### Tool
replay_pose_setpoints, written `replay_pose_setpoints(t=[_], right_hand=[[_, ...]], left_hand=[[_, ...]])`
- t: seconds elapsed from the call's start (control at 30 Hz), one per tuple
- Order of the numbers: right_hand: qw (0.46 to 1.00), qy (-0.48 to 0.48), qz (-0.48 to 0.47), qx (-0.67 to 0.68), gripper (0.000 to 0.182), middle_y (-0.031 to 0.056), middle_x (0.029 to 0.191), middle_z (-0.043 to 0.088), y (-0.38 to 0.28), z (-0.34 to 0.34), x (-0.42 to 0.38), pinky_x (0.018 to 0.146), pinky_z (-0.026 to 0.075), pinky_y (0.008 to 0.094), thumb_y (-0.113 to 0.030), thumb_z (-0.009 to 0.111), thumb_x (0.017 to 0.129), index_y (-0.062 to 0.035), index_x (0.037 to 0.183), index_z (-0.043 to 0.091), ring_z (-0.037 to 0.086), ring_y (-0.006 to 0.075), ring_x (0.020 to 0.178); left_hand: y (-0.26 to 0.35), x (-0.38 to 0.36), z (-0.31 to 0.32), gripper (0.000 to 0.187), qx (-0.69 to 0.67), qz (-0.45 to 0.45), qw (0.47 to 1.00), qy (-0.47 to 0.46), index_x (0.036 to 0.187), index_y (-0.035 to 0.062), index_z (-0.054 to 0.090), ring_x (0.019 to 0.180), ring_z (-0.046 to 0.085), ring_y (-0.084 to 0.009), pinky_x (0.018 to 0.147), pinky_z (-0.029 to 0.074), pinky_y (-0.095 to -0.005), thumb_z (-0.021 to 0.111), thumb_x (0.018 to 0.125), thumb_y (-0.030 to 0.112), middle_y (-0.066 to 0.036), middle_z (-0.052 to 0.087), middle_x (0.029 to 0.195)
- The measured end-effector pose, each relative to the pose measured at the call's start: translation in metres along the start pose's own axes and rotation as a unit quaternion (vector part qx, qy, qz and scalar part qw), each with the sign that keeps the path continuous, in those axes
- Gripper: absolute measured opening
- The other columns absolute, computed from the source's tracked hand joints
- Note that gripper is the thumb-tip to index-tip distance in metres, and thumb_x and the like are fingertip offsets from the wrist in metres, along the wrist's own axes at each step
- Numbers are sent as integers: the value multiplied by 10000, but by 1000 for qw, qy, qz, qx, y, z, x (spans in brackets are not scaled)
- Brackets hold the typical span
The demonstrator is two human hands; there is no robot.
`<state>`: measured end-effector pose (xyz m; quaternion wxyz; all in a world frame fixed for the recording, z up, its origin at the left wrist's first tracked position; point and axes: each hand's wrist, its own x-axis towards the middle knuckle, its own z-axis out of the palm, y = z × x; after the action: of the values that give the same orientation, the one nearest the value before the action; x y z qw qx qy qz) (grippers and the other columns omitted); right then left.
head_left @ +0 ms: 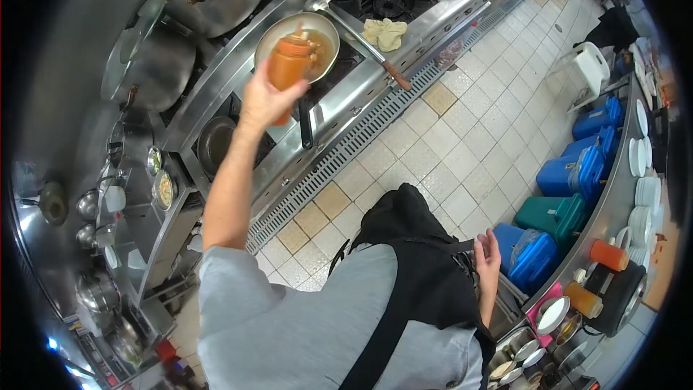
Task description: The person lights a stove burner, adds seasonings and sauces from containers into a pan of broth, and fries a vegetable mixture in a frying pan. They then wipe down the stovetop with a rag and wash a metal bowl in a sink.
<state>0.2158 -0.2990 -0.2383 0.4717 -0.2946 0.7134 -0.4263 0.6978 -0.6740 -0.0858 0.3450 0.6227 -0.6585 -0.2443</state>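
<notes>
My left hand (271, 97) is wrapped round a squeeze bottle (289, 61) of orange sauce. The bottle is tilted over a frying pan (261, 50) on the stove, its nozzle end above the pan. Brownish liquid and pale pieces (316, 50) lie in the pan, partly hidden by the bottle. The pan's black handle (306, 126) points towards me over the stove's front edge. Down by the right side of my black apron (404, 224) is my right hand (489, 256), fingers apart, with nothing visible in it.
A ladle (361, 40) lies across the stove beside the pan, near a folded yellowish cloth (385, 34). Large pots (216, 0) stand behind. A second dark pan (215, 144) sits at left. Blue bins (534, 253) and a counter with stacked plates (639, 224) line the right side.
</notes>
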Motion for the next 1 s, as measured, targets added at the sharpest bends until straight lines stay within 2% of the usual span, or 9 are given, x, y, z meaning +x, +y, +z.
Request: replay_pose_setpoints(t=[0.1,0.23,0.33,0.4,0.53,0.7,0.8,0.93,1.0], right_hand=[[996,38,73,33,631,147,1282,602,32,-6,-15,830,513,290,-253,684,969,-19,1490,417,613,175,1050],[996,36,81,-6,623,171,1300,597,81,-7,-10,877,510,313,-248,684,970,-11,1484,423,614,194,1075],[990,33,116,72,608,198,1304,596,138,-13,5,926,497,329,-206,690,958,-21,1478,435,605,227,1114],[981,18,180,75,608,219,1291,603,146,-12,11,957,487,336,-166,694,936,-36,1475,444,608,258,1128],[983,-1,181,-16,623,224,1282,605,135,-11,6,960,487,355,-179,692,915,-53,1475,448,619,282,1112],[982,-46,82,-166,670,206,1305,615,150,-18,-3,1000,462,375,-287,698,888,-13,1453,464,617,300,1138],[972,-38,102,-206,673,212,1343,604,97,1,-18,1027,443,372,-325,670,900,-4,1454,464,602,300,1186],[978,-36,73,-191,648,215,1375,588,125,0,-17,1057,419,364,-335,625,921,-6,1456,468,577,285,1243],[978,-32,199,-59,615,197,1396,581,125,2,-11,1084,392,350,-315,589,943,18,1446,472,553,273,1284]], left_hand=[[-28,17,-33,731,225,-26,974,-3,1315,41,549,1028,695,-365,907,549,-432,812,699,333,-212,711,1092],[-51,30,-47,599,368,-105,922,-50,1252,86,582,1012,684,-391,891,544,-482,764,711,267,-192,710,1102],[-72,36,-53,530,442,-101,888,-82,1202,84,593,1023,687,-379,896,545,-483,753,724,248,-181,707,1109],[-87,42,-55,506,464,-95,876,-96,1182,81,595,1028,688,-377,894,547,-482,753,727,237,-175,706,1114],[-93,48,-56,487,511,-92,845,-128,1181,77,594,1045,687,-374,890,552,-474,755,737,199,-168,706,1119],[-100,56,-55,386,537,-99,825,-148,1150,78,640,1035,696,-356,890,559,-453,727,779,139,-174,710,1116],[-115,60,-55,330,552,-101,813,-154,1111,78,670,1023,699,-361,888,560,-454,710,785,110,-183,720,1076],[-113,60,-56,319,560,-112,805,-161,1086,65,681,1012,699,-372,873,564,-461,721,774,115,-196,725,1039],[-99,57,-58,301,553,-109,810,-162,1079,62,688,1004,704,-365,871,566,-453,714,783,108,-183,729,1033]])
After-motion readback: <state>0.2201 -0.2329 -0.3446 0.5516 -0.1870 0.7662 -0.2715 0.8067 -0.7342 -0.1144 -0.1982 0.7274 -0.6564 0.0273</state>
